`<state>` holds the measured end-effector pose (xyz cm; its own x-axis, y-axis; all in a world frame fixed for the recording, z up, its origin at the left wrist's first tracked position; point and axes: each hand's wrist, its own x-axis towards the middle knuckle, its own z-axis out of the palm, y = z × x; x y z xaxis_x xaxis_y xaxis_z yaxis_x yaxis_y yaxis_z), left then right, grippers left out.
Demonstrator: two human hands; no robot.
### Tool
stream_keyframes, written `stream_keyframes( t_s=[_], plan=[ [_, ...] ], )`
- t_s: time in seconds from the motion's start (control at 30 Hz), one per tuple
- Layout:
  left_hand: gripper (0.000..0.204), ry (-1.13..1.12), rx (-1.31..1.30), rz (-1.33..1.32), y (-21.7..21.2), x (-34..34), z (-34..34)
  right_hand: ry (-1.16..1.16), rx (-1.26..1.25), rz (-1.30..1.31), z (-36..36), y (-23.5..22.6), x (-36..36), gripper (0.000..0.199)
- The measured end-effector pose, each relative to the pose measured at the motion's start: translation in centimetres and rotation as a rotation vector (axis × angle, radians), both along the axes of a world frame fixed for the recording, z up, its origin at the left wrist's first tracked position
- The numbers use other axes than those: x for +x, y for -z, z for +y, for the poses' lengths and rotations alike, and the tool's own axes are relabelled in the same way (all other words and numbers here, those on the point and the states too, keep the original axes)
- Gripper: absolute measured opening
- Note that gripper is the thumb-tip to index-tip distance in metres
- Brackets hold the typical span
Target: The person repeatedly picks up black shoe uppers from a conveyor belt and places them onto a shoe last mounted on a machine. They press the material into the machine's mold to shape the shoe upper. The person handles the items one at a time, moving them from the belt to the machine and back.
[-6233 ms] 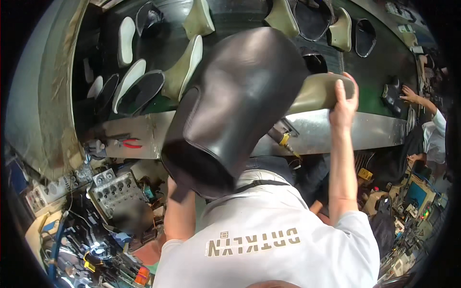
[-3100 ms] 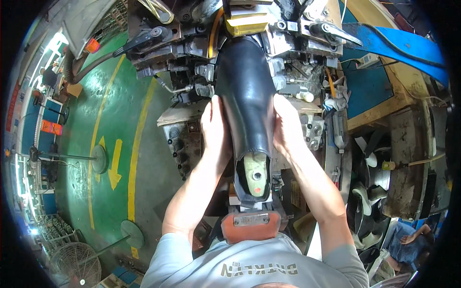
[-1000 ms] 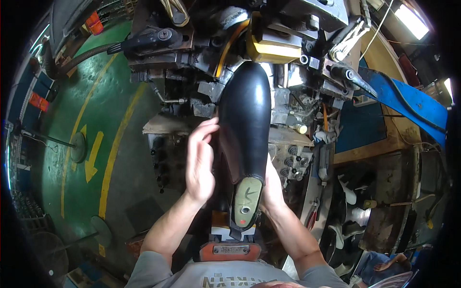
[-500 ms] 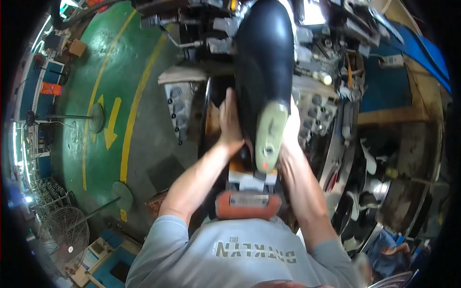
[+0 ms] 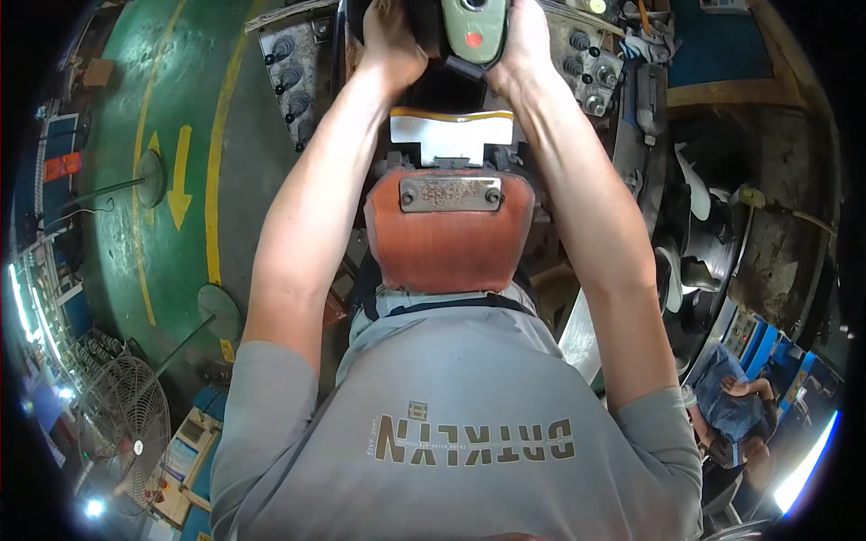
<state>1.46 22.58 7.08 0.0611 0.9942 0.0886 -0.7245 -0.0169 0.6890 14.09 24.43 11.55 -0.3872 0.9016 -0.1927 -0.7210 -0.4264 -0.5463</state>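
Note:
A shoe last [image 5: 473,25], pale green on top with a round hole and a red dot, shows at the upper edge of the picture. The dark upper around it is mostly cut off by that edge. My right hand [image 5: 525,43] presses close along its right side, fingers running up out of view. On the other side my left hand [image 5: 391,41] is at the dark upper, its fingers partly cut off. Below the last sits a machine part with a white plate [image 5: 451,137] and an orange-brown pad [image 5: 451,243] in front of my waist.
Panels with knobs flank the machine, one on the left [image 5: 287,77] and one on the right [image 5: 591,70]. A standing fan [image 5: 126,433] is at the lower left. Shoes [image 5: 695,185] lie at the right. Another person [image 5: 735,397] sits at the lower right.
The last and both my hands have shifted toward the upper edge of the picture. The dark toe end has gone out of view, and the orange-brown pad shows more fully.

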Motion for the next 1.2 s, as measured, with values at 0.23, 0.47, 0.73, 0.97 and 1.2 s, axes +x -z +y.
stream_keyframes(
  t_s=[0.23, 0.47, 0.73, 0.97, 1.2],
  plan=[
    [0.05, -0.138, -0.134, -0.276, 2.3, -0.3, -0.3, -0.011, 0.128, 0.123, 0.5, 1.6, -0.2, 0.029],
    [0.072, -0.532, 0.303, 1.275, 5.8, -3.0, 0.5, -0.053, 0.207, 0.024, 1.8, 2.4, -0.4, 0.027],
    [0.038, 0.084, -0.456, 0.565, 9.5, -3.0, -8.2, 0.176, -0.018, -0.605, -1.4, 5.1, 7.6, 0.029],
    [0.05, 0.256, -0.872, 0.132, 12.3, 3.2, -16.6, 0.201, -0.226, -0.905, -8.5, 13.7, 18.0, 0.027],
    [0.072, 0.227, -0.772, 0.218, 8.6, -0.5, -15.6, 0.199, -0.519, -0.769, -17.9, 16.3, 19.5, 0.022]
  ],
)
